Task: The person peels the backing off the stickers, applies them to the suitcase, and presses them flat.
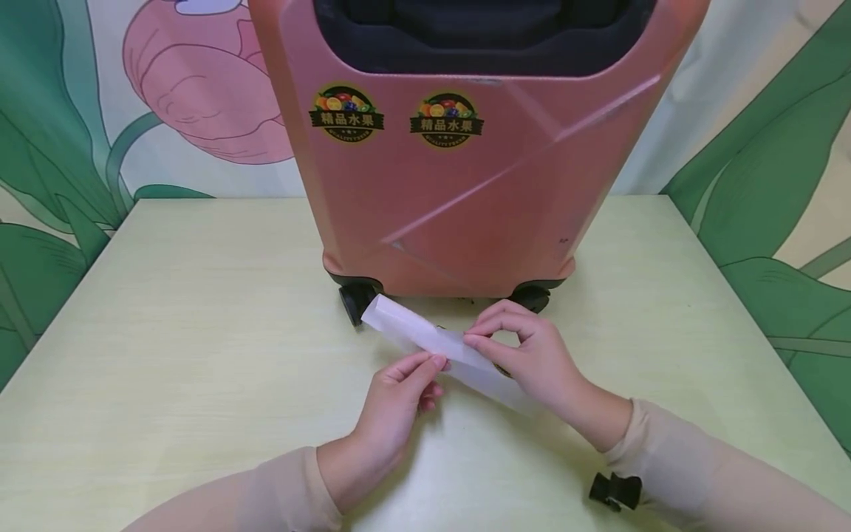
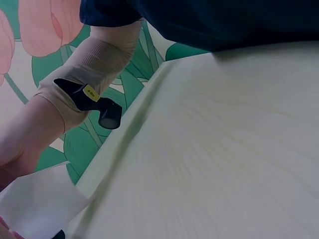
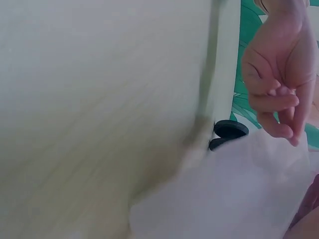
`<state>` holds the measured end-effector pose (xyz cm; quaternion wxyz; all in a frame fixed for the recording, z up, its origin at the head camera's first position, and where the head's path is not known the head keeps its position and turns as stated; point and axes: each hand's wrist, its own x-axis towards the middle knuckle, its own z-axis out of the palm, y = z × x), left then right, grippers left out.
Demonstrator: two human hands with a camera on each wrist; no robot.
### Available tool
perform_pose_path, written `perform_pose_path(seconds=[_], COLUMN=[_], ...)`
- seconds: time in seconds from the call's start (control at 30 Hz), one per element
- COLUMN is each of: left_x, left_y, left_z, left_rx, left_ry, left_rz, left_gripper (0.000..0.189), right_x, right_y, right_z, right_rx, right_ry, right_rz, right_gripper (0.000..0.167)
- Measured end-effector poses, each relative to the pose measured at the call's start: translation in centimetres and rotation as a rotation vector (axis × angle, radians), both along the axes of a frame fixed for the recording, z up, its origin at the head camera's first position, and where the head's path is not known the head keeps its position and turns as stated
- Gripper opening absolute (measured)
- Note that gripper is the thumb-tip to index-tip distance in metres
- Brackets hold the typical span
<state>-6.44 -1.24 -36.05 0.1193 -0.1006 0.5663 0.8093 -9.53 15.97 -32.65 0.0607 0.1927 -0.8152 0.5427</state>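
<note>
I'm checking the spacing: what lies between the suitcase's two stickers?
Just bare pink shell between the left sticker and right sticker, in the head view.

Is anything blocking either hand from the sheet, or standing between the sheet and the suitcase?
Nothing visible. The left hand and right hand both pinch the sheet, and no other object shows between it and the suitcase.
</note>
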Motion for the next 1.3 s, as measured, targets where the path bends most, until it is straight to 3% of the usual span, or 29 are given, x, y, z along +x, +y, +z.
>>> perform_pose_path(seconds=[0.43, 0.6, 0.77, 0.9, 1.07, 1.13, 1.2, 1.3], left_x=[0.3, 0.5, 0.4, -0.2, -1.2, -1.4, -1.6, -1.7], left_y=[-0.5, -0.6, -1.3, -2.1, -2.7, -2.8, -2.9, -2.9], left_z=[-1.0, -1.6, -0.6, 1.1, 2.9, 3.2, 3.3, 3.3], left_rx=[0.011, 0.009, 0.001, 0.029, 0.042, 0.036, 0.028, 0.002], left_ry=[-0.114, -0.165, -0.185, -0.147, -0.100, -0.086, -0.075, -0.058], left_rz=[-0.042, -0.155, -0.262, -0.256, -0.240, -0.240, -0.236, -0.225], left_gripper=[0.024, 0.035, 0.039, 0.035, 0.035, 0.033, 0.028, 0.023], right_x=[-1.2, -1.2, -1.2, -1.1, -1.2, -1.4, -1.5, -1.4], right_y=[0.7, 0.6, 0.6, 0.6, 0.0, -0.2, -0.3, -0.4], right_z=[0.0, 0.0, -0.1, -0.4, -0.3, -0.1, 0.0, 0.2], right_rx=[-0.099, -0.127, -0.115, -0.055, 0.077, 0.131, 0.173, 0.221], right_ry=[0.044, 0.039, 0.080, 0.276, 0.745, 0.903, 0.994, 1.060], right_rz=[-0.060, -0.063, -0.048, 0.016, 0.127, 0.138, 0.151, 0.163], right_gripper=[0.004, 0.003, 0.002, 0.002, 0.022, 0.022, 0.021, 0.021])
